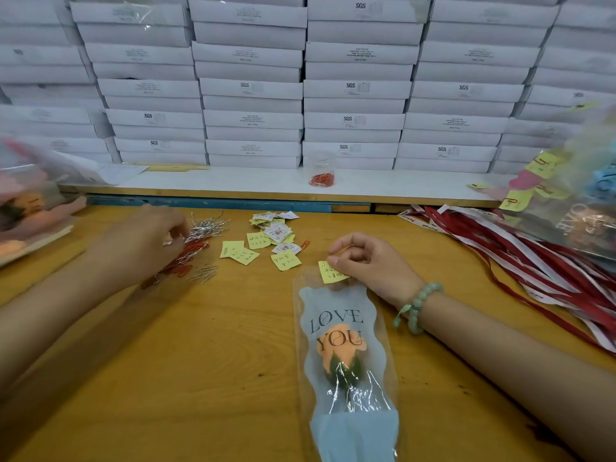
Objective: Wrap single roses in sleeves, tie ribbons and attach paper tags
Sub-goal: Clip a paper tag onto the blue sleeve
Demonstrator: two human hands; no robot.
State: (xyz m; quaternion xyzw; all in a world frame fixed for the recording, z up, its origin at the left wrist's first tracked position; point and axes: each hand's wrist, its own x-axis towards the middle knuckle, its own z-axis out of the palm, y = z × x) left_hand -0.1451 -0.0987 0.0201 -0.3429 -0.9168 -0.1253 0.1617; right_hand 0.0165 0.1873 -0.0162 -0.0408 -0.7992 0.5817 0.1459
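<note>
Nearest us, a peach rose (341, 348) lies in its clear sleeve (336, 435) on the wooden table (166, 361), bloom pointing away, "LOVE YOU" printed across it. At the sleeve's far end the right hand (366, 265), a green bead bracelet (416, 308) on its wrist, has curled fingers pinching a yellow paper tag (331, 273) against the sleeve's top edge. Over on the left, the left hand (150, 241) is down on a heap of red and silver paper clips (196, 243); it is blurred, so I cannot tell whether it holds one. Between the hands, loose tags (266, 238) are scattered. Red and white ribbons (533, 261) sprawl to the right. Further back, a cup of red clips (321, 176) sits on a ledge before stacked white boxes (253, 88).
</note>
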